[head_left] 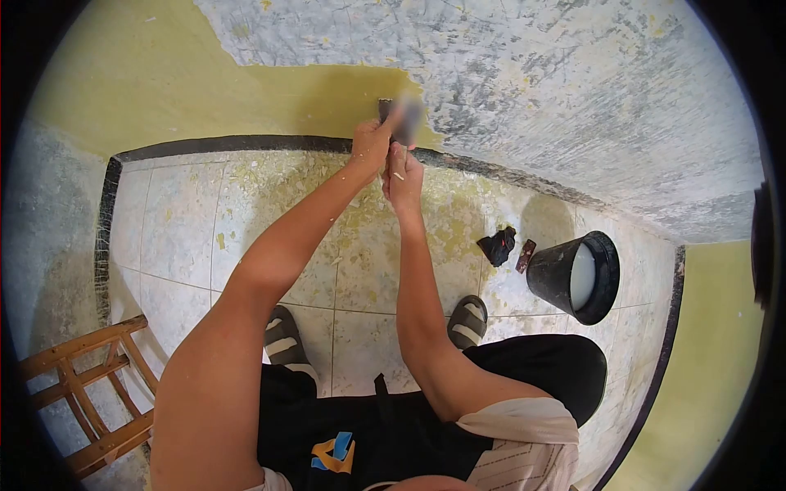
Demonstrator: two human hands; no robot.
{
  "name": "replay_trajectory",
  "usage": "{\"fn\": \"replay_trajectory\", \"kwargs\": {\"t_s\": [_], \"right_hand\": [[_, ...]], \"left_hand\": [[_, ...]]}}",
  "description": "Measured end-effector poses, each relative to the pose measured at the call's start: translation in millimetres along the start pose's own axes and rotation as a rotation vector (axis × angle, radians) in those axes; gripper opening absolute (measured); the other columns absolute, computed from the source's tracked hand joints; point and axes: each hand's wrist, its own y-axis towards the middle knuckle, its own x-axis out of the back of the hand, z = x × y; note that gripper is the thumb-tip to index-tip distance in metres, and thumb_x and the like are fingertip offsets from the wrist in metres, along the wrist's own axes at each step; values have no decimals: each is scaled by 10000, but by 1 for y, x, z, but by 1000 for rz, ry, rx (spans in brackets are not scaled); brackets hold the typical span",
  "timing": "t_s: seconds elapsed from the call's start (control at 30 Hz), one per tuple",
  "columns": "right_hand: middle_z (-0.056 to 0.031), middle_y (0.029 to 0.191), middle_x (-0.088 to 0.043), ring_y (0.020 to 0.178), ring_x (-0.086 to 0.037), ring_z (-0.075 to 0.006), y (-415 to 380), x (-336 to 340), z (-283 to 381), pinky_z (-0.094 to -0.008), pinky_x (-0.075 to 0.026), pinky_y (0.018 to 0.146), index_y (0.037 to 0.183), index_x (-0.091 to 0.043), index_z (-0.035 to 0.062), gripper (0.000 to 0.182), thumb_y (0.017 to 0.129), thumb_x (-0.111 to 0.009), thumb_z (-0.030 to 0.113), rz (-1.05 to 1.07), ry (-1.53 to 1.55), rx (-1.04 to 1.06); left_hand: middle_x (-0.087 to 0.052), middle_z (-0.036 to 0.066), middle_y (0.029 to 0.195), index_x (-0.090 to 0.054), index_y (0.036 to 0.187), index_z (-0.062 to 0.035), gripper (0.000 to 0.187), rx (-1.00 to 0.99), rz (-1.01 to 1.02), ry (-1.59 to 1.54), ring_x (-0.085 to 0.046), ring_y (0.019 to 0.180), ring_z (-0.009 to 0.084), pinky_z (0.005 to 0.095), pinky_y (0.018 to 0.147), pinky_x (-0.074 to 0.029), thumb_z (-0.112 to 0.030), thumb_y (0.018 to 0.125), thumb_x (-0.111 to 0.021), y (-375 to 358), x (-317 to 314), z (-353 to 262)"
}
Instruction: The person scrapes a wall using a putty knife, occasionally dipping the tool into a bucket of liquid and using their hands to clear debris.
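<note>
Both my hands are on a scraper whose dark blade meets the yellow-green painted wall, close to where bare grey plaster begins. My right hand is wrapped around its handle from below. My left hand is closed on it higher up, near the blade, with the thumb stretched along it. A blurred patch covers part of the tool and fingertips. Paint flakes cling to my hands. Just below the blade runs a black baseboard strip.
Paint flakes litter the tiled floor. On the right stand a black bucket of whitish liquid, a crumpled black plastic piece and a small dark reddish block. A wooden stool-like frame is at lower left. My sandalled feet are below.
</note>
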Motion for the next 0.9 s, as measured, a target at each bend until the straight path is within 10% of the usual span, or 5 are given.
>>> {"fn": "replay_trajectory", "kwargs": {"t_s": [0.3, 0.43, 0.47, 0.9], "right_hand": [[-85, 609, -544, 581, -502, -158, 30, 13, 44, -346, -416, 568, 952, -714, -38, 402, 1041, -620, 343, -15, -480, 279], [40, 577, -496, 496, -421, -68, 13, -9, 41, -265, -320, 471, 742, -591, 73, 467, 1072, -573, 403, -53, -256, 259], [-17, 616, -550, 580, -470, -98, 12, -12, 35, -293, -387, 547, 860, -676, -33, 442, 1066, -586, 348, -42, -165, 234], [54, 596, -480, 495, -419, -44, -1, 9, -18, -254, -323, 452, 800, -614, 64, 416, 1084, -557, 363, 1, 10, 87]], "left_hand": [[-736, 87, 859, -717, 999, -32, 438, 2, -15, -142, -703, 716, 155, 299, 608, -547, -468, 981, -694, 12, -9, -18], [-727, 75, 842, -725, 980, -17, 473, 19, -80, -15, -674, 702, 138, 290, 597, -518, -489, 967, -705, 1, -8, -44], [-727, 75, 842, -725, 980, -17, 473, 10, -79, -20, -674, 702, 138, 290, 597, -518, -489, 967, -705, 2, -4, -41], [-752, 83, 859, -738, 973, -52, 431, 109, -3, 73, -704, 717, 148, 284, 649, -543, -477, 995, -665, -6, -1, 3]]}}
